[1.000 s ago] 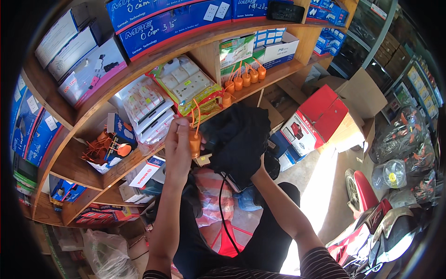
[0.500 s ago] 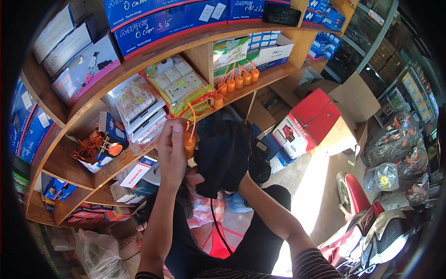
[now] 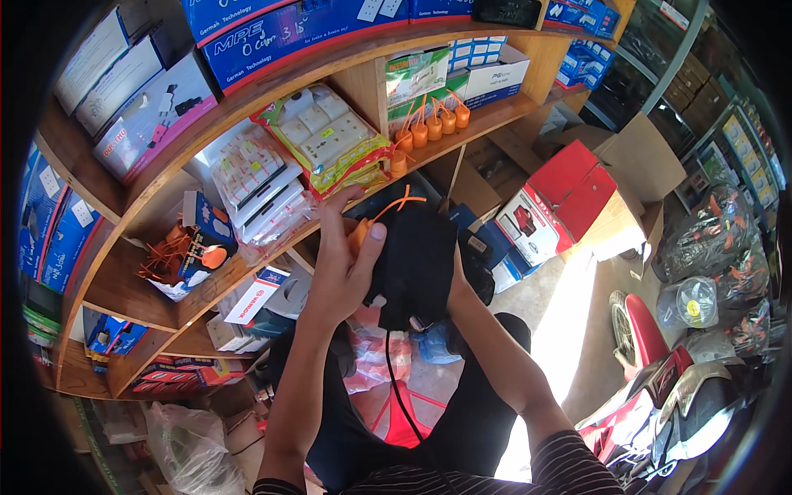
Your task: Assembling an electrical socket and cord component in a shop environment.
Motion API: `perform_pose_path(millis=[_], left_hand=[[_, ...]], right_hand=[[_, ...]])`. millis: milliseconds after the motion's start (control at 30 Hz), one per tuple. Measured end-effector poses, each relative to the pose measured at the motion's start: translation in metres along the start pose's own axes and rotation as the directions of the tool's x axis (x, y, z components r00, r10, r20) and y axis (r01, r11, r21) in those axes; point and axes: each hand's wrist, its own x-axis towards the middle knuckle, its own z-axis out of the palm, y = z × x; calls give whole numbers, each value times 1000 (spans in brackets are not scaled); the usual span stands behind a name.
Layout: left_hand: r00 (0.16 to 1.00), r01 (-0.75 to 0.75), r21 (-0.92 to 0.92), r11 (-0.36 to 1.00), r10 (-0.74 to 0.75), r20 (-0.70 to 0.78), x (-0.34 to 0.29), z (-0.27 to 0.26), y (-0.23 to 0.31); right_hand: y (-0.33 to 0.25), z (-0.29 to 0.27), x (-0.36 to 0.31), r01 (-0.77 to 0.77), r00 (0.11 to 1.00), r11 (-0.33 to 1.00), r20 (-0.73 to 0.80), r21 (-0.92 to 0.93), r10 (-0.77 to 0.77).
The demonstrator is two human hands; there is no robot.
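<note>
My left hand point(image 3: 340, 268) is raised in front of the shelf, its fingers closed around an orange lamp socket point(image 3: 359, 237). The socket's orange wire leads stick out to the right, over a black cloth point(image 3: 417, 260). My right hand point(image 3: 460, 285) is mostly hidden behind and inside that cloth and grips it right beside the socket. A thin black cord hangs below the cloth. On the shelf ahead stand several similar orange sockets point(image 3: 434, 128) in a row, wires up.
Packs of white power outlets point(image 3: 330, 136) lie on the curved wooden shelf point(image 3: 264, 74). An open carton point(image 3: 203, 219) at left holds more orange pieces. A red-and-white box point(image 3: 549, 206) stands at right, with a motorbike point(image 3: 660, 388) nearer. A red plastic stool point(image 3: 404, 421) sits between my legs.
My left hand has turned and brought the socket against the cloth; its wires now tilt right instead of standing up. The cloth has shifted slightly right. The whole view has shifted a little.
</note>
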Motion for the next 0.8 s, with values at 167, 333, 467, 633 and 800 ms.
perform_pose_path(millis=[167, 333, 467, 633, 800], left_hand=[[981, 153, -59, 986, -145, 125, 3, 2, 1], [977, 215, -364, 906, -198, 83, 5, -1, 12], [988, 153, -353, 923, -147, 45, 7, -5, 13], [960, 232, -395, 889, -276, -58, 15, -25, -2], [852, 378, -780, 499, -517, 83, 17, -29, 1]], right_hand=[[-2, -1, 5, -21, 986, 991, -168, -130, -1], [-5, -7, 8, -86, 995, 966, -65, -242, 72], [-11, -18, 11, -143, 990, 957, -49, -254, 135], [13, -45, 14, -211, 969, 976, -122, 48, 216], [33, -20, -6, -173, 949, 866, -158, 469, 274]])
